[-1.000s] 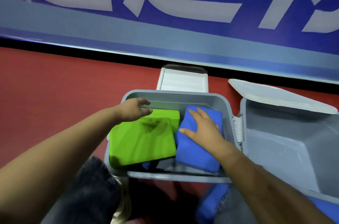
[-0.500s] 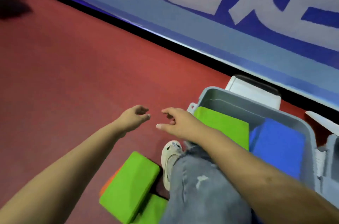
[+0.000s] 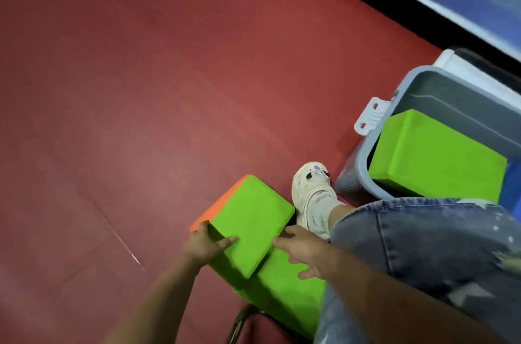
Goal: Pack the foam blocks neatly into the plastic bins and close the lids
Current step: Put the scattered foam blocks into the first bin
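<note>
A green foam block (image 3: 251, 222) lies on top of a small stack on the red floor, with an orange block (image 3: 222, 201) showing under its left edge and another green block (image 3: 284, 295) below it on the right. My left hand (image 3: 205, 245) grips the top block's near left corner, thumb on its top face. My right hand (image 3: 301, 253) is at the block's right edge with fingers spread, partly over the lower green block. The grey plastic bin (image 3: 363, 163) stands open at the right, holding a tilted green block (image 3: 434, 157) and a blue block (image 3: 514, 188).
The bin's white latch (image 3: 372, 115) sticks out at its left corner, and its lid (image 3: 456, 67) hangs behind it. My leg in jeans (image 3: 423, 253) and white shoe (image 3: 313, 194) sit between the stack and the bin. A dark metal leg (image 3: 239, 324) shows at the bottom.
My view has swung down and left, away from the bin. Both hands dropped from mid-air to the stack on the floor, and my left hand has taken hold of the top green block.
</note>
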Action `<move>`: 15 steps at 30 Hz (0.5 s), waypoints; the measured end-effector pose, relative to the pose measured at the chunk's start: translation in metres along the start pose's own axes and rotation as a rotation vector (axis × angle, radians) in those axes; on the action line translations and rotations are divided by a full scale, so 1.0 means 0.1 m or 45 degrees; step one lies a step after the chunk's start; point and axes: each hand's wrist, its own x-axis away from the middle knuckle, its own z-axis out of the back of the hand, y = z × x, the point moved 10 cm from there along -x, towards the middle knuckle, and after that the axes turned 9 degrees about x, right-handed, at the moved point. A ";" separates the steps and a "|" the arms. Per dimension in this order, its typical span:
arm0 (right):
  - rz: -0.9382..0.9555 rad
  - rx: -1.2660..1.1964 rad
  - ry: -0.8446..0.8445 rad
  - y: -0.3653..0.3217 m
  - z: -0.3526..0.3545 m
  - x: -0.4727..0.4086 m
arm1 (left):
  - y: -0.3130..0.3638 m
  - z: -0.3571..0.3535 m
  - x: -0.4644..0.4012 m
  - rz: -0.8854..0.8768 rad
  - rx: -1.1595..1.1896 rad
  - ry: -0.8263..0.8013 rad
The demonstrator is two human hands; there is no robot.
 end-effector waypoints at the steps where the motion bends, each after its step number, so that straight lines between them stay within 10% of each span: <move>1: -0.028 -0.008 0.008 0.02 0.02 -0.05 | 0.00 0.02 0.00 0.026 -0.035 -0.021; 15: -0.032 -0.041 -0.012 -0.06 -0.02 -0.09 | -0.11 -0.77 0.56 0.280 0.608 -0.637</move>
